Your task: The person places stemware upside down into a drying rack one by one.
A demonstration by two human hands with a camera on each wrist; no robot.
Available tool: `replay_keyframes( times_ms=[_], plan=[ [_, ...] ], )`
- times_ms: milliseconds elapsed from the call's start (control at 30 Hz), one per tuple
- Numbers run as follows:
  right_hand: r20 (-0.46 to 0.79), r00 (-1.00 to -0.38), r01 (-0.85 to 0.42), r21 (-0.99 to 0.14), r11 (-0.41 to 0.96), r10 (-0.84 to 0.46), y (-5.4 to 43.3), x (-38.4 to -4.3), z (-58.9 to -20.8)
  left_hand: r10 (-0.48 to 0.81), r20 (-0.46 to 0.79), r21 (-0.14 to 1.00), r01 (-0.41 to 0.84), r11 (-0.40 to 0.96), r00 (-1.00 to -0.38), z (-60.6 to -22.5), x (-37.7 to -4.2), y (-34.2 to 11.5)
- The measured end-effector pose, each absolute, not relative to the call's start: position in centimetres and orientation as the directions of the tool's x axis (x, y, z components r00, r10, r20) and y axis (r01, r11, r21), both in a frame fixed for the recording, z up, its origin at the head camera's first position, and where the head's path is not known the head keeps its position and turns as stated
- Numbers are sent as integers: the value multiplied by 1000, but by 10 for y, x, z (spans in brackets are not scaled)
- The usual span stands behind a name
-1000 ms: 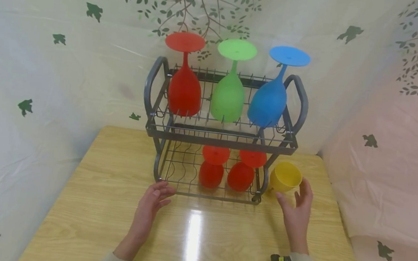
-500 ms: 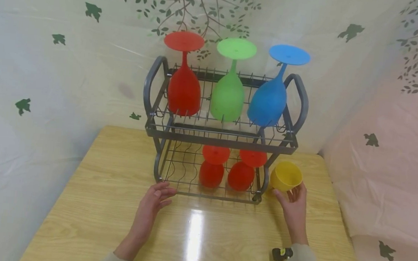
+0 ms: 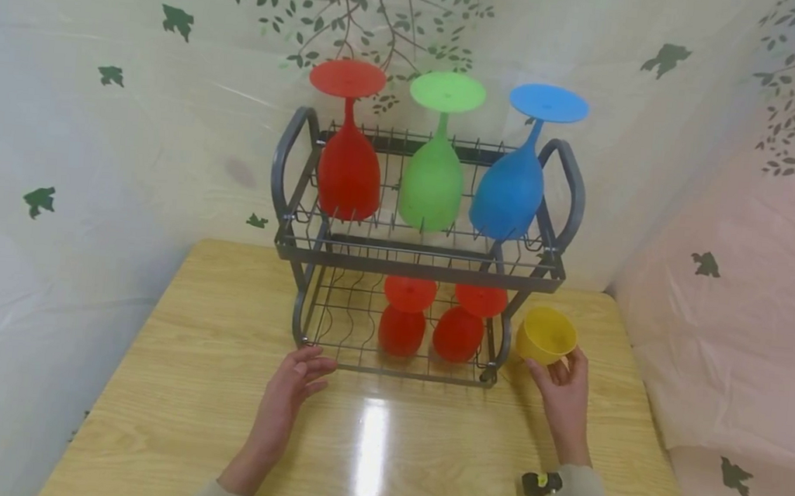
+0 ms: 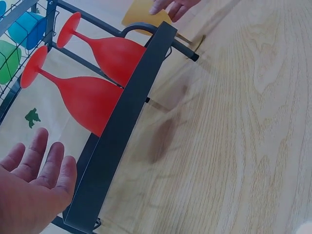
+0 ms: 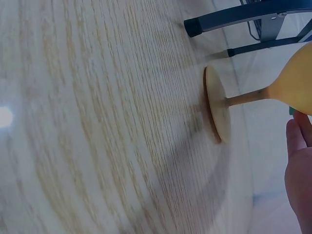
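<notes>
A yellow plastic goblet [image 3: 546, 336] stands upright at the right of the dish rack, its bowl opening upward. My right hand [image 3: 565, 401] grips the bowl from the front right, thumb on the near side and fingers round the right. In the right wrist view the goblet's round foot [image 5: 218, 105] is at the tabletop; whether it is slightly lifted I cannot tell. My left hand [image 3: 288, 395] is held at the front left corner of the black two-tier dish rack [image 3: 420, 268], fingers loosely extended, holding nothing.
Upside down on the upper tier stand a red goblet [image 3: 349, 174], a green goblet [image 3: 432, 184] and a blue goblet [image 3: 509, 198]. The lower tier bears two upside-down red goblets, one left [image 3: 401, 332], one right [image 3: 457, 335]. The wooden table [image 3: 437, 453] meets a patterned cloth [image 3: 712, 343] behind.
My right hand has moved in to the yellow goblet and closed its fingers round the bowl. The goblet has shifted very slightly right. My left hand has hardly moved.
</notes>
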State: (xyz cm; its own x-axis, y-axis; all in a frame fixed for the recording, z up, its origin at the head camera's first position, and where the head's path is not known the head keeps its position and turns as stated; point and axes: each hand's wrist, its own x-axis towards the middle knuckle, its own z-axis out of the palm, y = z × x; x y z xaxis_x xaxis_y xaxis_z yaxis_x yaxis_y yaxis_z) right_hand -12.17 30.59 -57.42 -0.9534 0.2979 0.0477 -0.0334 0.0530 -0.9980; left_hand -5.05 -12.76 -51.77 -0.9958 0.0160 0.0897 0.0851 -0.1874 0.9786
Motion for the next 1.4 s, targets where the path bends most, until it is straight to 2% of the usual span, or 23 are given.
replay_keyframes(
  times_ms=[267, 533, 700, 833, 1033, 1200, 1400],
  plan=[
    [22, -951, 30, -986, 163, 308, 308, -108, -561, 20, 103, 977, 97, -188, -994, -521, -48, -128],
    [110, -944, -12, -953, 301, 311, 302, -90, -547, 44, 122, 982, 114, -154, -992, -524, -47, -126],
    [145, -939, -14, -923, 385, 312, 299, -79, -539, 46, 60, 995, 56, -87, -997, -523, -48, -122],
    [219, -932, -62, -882, 468, 290, 296, -71, -533, 54, 49, 998, 47, -37, -997, -524, -48, -117],
    [302, -924, -133, -829, 543, 234, 288, -63, -520, 108, 169, 983, 176, 61, -980, -527, -47, -112],
    [362, -917, -208, -792, 574, 166, 277, -56, -513, 162, 240, 959, 260, 113, -957, -531, -46, -110],
    [445, -894, -346, -752, 561, 46, 262, -53, -519, 185, 255, 925, 295, 240, -949, -531, -43, -108]
  ],
)
